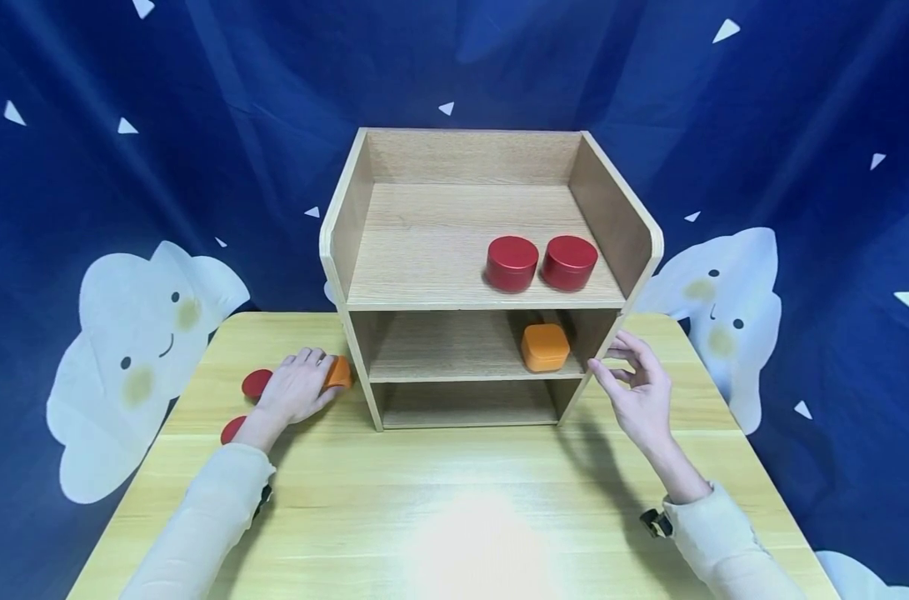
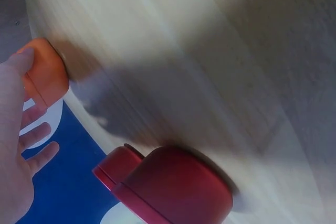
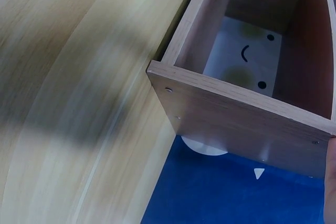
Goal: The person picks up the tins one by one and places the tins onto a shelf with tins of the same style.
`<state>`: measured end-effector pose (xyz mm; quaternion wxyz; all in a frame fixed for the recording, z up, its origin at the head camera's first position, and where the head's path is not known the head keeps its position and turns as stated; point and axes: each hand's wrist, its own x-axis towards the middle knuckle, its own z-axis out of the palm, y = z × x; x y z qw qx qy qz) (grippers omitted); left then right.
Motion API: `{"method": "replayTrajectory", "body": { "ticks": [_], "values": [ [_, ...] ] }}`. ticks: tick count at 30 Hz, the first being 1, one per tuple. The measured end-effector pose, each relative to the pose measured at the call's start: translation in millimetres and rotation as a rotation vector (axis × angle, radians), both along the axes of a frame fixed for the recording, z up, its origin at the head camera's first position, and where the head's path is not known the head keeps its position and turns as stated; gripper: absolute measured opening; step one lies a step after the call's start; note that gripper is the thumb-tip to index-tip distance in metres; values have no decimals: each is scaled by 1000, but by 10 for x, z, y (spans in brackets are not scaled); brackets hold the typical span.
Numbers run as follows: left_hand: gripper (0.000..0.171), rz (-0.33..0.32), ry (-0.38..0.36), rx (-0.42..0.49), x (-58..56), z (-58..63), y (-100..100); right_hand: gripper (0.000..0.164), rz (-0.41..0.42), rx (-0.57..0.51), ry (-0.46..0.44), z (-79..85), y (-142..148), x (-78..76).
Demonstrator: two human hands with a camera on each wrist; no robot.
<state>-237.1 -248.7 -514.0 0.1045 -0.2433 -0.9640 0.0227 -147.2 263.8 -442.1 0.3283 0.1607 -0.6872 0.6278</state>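
Note:
My left hand [image 1: 295,387] grips an orange square tin with rounded corners [image 1: 339,373] low over the table, left of the wooden shelf [image 1: 454,300]. In the left wrist view the thumb lies against this orange tin [image 2: 48,74], and the other fingers spread past its far side. Two red round tins [image 1: 257,383] stand beside that hand, partly covered by hand and wrist. My right hand [image 1: 643,400] rests at the shelf's right side panel, thumb at its front edge, fingers loosely bent. The right wrist view shows only a bit of a finger [image 3: 331,182] against the panel.
Two red round tins [image 1: 511,263] sit side by side on the shelf's top board, towards the right. Another orange square tin [image 1: 546,347] stands at the right of the middle compartment. Behind the table [image 1: 454,517] hangs a blue curtain [image 1: 289,100] with clouds.

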Motion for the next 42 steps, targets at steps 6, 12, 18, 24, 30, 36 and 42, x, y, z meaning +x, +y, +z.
{"method": "replayTrajectory", "body": {
  "ticks": [6, 12, 18, 24, 30, 36, 42],
  "values": [
    [53, -21, 27, -1, 2, -3, -9, 56, 2, 2, 1, 4, -4, 1],
    [51, -33, 57, -9, 15, 8, -6, 57, 2, 0, 7, 0, -4, -1],
    [50, -47, 71, -11, 48, 29, -22, 57, -5, -1, -2, 11, -11, 4],
    [52, -67, 88, -8, 94, 43, -60, 56, -19, 7, -11, 9, -13, 11],
    [53, -89, 106, -15, 154, 64, -103, 58, 29, -27, 22, -3, -13, 5],
    [55, -123, 134, 4, 215, 92, -126, 58, 27, -23, 20, -12, -11, 4],
    [55, -155, 161, 14, 259, 109, -128, 57, 20, -21, 14, -8, -9, 9]
  ]
}}
